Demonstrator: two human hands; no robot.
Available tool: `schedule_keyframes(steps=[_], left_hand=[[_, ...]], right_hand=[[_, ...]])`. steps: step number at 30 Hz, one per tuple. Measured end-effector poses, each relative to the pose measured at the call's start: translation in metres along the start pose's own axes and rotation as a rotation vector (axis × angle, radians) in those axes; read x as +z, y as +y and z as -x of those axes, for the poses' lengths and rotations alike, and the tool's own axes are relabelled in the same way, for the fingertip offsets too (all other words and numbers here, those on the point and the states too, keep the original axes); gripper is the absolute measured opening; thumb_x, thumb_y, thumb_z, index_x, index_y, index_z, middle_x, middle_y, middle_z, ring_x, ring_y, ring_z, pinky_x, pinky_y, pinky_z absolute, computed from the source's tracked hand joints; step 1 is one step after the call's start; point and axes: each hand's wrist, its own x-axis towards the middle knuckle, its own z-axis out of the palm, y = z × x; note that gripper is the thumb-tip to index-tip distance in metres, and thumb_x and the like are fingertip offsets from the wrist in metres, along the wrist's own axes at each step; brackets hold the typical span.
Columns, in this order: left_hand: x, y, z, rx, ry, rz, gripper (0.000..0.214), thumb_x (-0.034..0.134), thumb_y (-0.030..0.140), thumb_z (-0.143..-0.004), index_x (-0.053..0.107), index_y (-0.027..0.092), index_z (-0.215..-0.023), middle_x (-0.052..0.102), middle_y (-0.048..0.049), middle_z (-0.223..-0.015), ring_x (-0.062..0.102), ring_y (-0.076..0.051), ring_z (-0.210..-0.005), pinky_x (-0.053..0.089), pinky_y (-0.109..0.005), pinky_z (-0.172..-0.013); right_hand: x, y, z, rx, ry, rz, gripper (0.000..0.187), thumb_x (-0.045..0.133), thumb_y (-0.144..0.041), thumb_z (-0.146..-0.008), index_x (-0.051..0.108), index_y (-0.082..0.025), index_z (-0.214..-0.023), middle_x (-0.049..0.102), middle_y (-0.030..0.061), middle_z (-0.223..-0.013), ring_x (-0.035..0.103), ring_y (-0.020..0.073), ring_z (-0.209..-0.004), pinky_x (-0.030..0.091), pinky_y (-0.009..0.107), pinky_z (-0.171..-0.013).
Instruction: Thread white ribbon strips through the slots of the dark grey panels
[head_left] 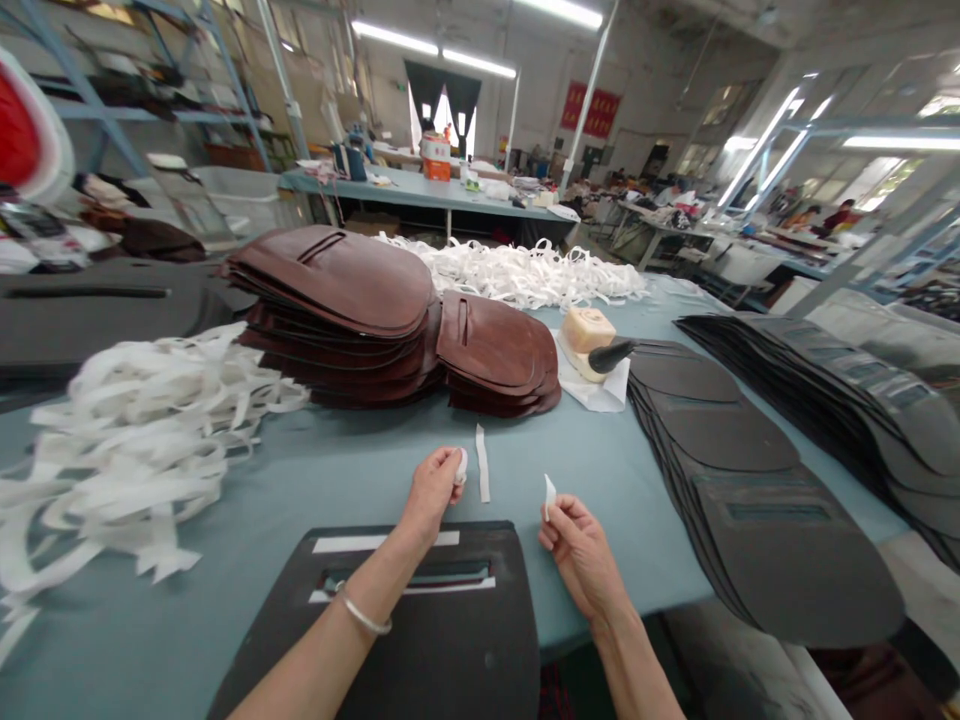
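The left hand [433, 492] pinches a small white strip [461, 466], its grip clamped between thumb and fingers. The right hand [579, 556] clamps a second strip [550, 497] the same way. Both hands are over the near edge of the blue-grey desk [360, 480]. A third strip [483, 463] lies flat between them. Under the left forearm sits a black slotted panel [442, 630]. A tangled heap of white strips [127, 460] lies towards the left edge, with stacked brown panels [330, 300] towards the far edge.
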Motion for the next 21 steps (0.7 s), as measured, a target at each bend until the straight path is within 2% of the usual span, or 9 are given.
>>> schedule_keyframes(steps=[3, 5, 7, 9, 12, 14, 15, 19, 21], left_hand=[[0.009, 0.001, -0.003, -0.04, -0.017, -0.056, 0.029, 0.059, 0.043, -0.072, 0.056, 0.015, -0.082, 0.054, 0.0018, -0.062, 0.05, -0.009, -0.051, 0.034, -0.017, -0.043], [0.02, 0.006, -0.003, -0.044, -0.066, -0.066, 0.04, 0.062, 0.041, -0.071, 0.058, 0.016, -0.102, 0.063, -0.0067, -0.091, 0.061, -0.014, -0.073, 0.045, -0.021, -0.055], [0.031, 0.013, 0.0, 0.031, -0.12, -0.12, 0.056, 0.066, 0.037, -0.07, 0.052, 0.022, -0.122, 0.053, -0.0113, -0.125, 0.06, -0.02, -0.099, 0.049, -0.028, -0.073], [0.04, 0.018, 0.006, 0.182, -0.138, -0.247, 0.058, 0.066, 0.037, -0.071, 0.052, 0.025, -0.126, 0.039, -0.0112, -0.139, 0.053, -0.023, -0.113, 0.046, -0.033, -0.087], [0.045, 0.018, 0.02, 0.324, -0.281, -0.407, 0.036, 0.058, 0.042, -0.079, 0.066, 0.02, -0.107, 0.052, -0.0109, -0.124, 0.054, -0.023, -0.107, 0.043, -0.034, -0.09], [0.046, 0.014, 0.031, 0.307, -0.414, -0.401, 0.031, 0.055, 0.043, -0.081, 0.069, 0.018, -0.093, 0.062, -0.0082, -0.103, 0.058, -0.021, -0.095, 0.044, -0.031, -0.082], [0.045, 0.012, 0.036, 0.284, -0.434, -0.379, 0.029, 0.056, 0.042, -0.081, 0.069, 0.017, -0.088, 0.064, -0.0066, -0.094, 0.058, -0.019, -0.088, 0.044, -0.029, -0.078], [0.04, 0.003, 0.05, 0.229, -0.31, -0.276, 0.025, 0.058, 0.038, -0.08, 0.065, 0.015, -0.077, 0.062, -0.0012, -0.075, 0.054, -0.014, -0.072, 0.041, -0.024, -0.07], [0.034, -0.001, 0.054, 0.218, -0.301, -0.221, 0.025, 0.057, 0.039, -0.082, 0.065, 0.016, -0.078, 0.061, 0.0004, -0.073, 0.052, -0.013, -0.072, 0.04, -0.023, -0.07]], right_hand=[[0.001, 0.002, 0.0, 0.001, -0.001, 0.02, 0.023, 0.073, -0.037, -0.074, 0.057, -0.02, -0.074, 0.047, -0.0024, -0.071, 0.038, 0.0099, -0.059, 0.034, 0.025, -0.056], [0.002, 0.002, 0.001, 0.0, -0.003, 0.041, 0.024, 0.073, -0.038, -0.074, 0.057, -0.02, -0.073, 0.047, -0.0021, -0.07, 0.04, 0.0106, -0.06, 0.035, 0.026, -0.058], [0.003, 0.002, 0.001, -0.008, -0.001, 0.069, 0.025, 0.072, -0.04, -0.074, 0.056, -0.02, -0.072, 0.047, -0.0023, -0.068, 0.04, 0.0108, -0.061, 0.035, 0.026, -0.058], [0.005, 0.001, 0.002, -0.022, 0.009, 0.108, 0.026, 0.07, -0.041, -0.075, 0.056, -0.02, -0.072, 0.047, -0.003, -0.066, 0.039, 0.0104, -0.06, 0.033, 0.025, -0.058], [0.008, 0.001, 0.004, -0.052, 0.034, 0.191, 0.025, 0.07, -0.04, -0.076, 0.056, -0.02, -0.073, 0.047, -0.0047, -0.062, 0.037, 0.0096, -0.058, 0.031, 0.024, -0.057], [0.011, 0.002, 0.006, -0.074, 0.045, 0.25, 0.024, 0.07, -0.039, -0.076, 0.057, -0.019, -0.074, 0.048, -0.0052, -0.063, 0.037, 0.0093, -0.059, 0.031, 0.024, -0.058], [0.014, 0.002, 0.007, -0.083, 0.044, 0.271, 0.024, 0.071, -0.039, -0.076, 0.058, -0.019, -0.074, 0.048, -0.0052, -0.064, 0.038, 0.0093, -0.06, 0.031, 0.024, -0.059], [0.026, 0.005, 0.011, -0.087, 0.0, 0.401, 0.028, 0.068, -0.044, -0.077, 0.056, -0.018, -0.073, 0.047, -0.0054, -0.065, 0.037, 0.0096, -0.061, 0.031, 0.024, -0.06], [0.03, 0.008, 0.013, -0.066, -0.031, 0.474, 0.032, 0.064, -0.046, -0.078, 0.052, -0.019, -0.068, 0.043, -0.006, -0.062, 0.035, 0.0096, -0.059, 0.029, 0.024, -0.057]])
